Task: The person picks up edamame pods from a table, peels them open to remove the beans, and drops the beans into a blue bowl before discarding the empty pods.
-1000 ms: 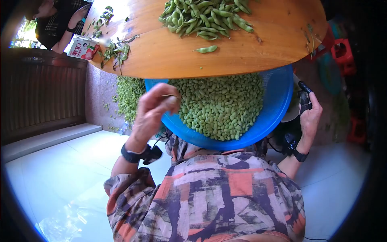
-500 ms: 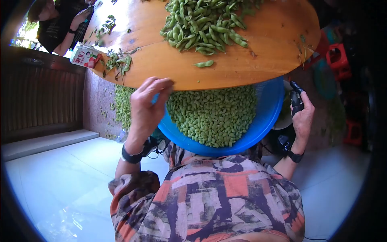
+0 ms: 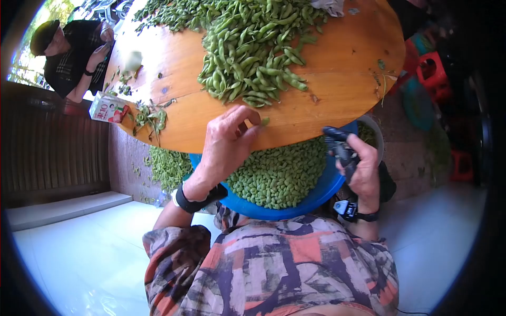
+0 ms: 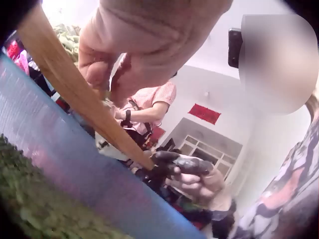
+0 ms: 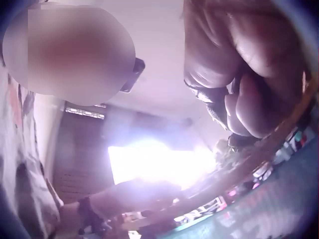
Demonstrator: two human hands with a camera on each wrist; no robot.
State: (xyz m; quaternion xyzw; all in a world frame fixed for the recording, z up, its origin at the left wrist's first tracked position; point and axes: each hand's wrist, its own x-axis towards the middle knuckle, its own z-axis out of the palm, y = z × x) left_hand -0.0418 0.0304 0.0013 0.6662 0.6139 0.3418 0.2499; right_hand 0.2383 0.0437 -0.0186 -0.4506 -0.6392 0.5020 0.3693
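Head view: your left hand (image 3: 226, 139) pinches a single pod (image 3: 265, 121) between thumb and forefinger, above the near edge of the surface (image 3: 337, 79), beyond the blue basin (image 3: 321, 192) of shelled beans (image 3: 279, 176). Your right hand (image 3: 358, 166), thumb and forefinger black-covered, is part open by the basin's right rim, holding nothing visible. The pod pile (image 3: 247, 58) lies beyond the basin.

Left wrist view: your left fingertips nearly meet, above the basin.

Right wrist view: your right fingers bend loosely; contact cannot be determined.
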